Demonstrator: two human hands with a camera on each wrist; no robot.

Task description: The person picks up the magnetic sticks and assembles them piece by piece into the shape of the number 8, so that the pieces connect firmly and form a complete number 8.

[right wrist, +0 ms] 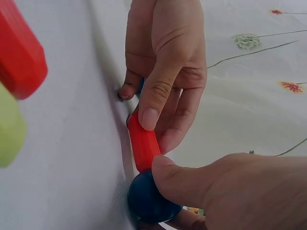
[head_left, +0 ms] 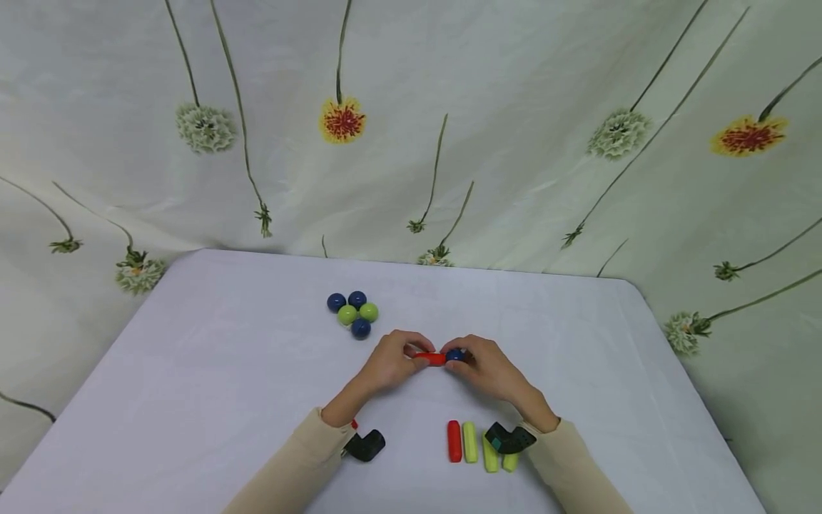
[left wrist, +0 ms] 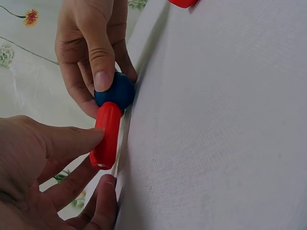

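Note:
Near the middle of the table, my left hand [head_left: 392, 360] pinches a red rod [head_left: 434, 359] between thumb and fingers. My right hand [head_left: 486, 366] grips a dark blue ball [head_left: 455, 355], which sits against the right end of that rod. Seen from the left wrist, the blue ball [left wrist: 121, 92] meets the rod's [left wrist: 106, 139] far end, and its near end face shows a small pale spot. The right wrist view has the right thumb lying over the joint between the red rod [right wrist: 144, 146] and the ball [right wrist: 151, 199].
Three blue balls [head_left: 361, 328] and two green balls [head_left: 369, 311] cluster behind my left hand. Another red rod [head_left: 454, 441] and several yellow-green rods [head_left: 470, 442] lie near my right forearm, some partly covered by the wrist camera. A bit of red peeks out by the left cuff.

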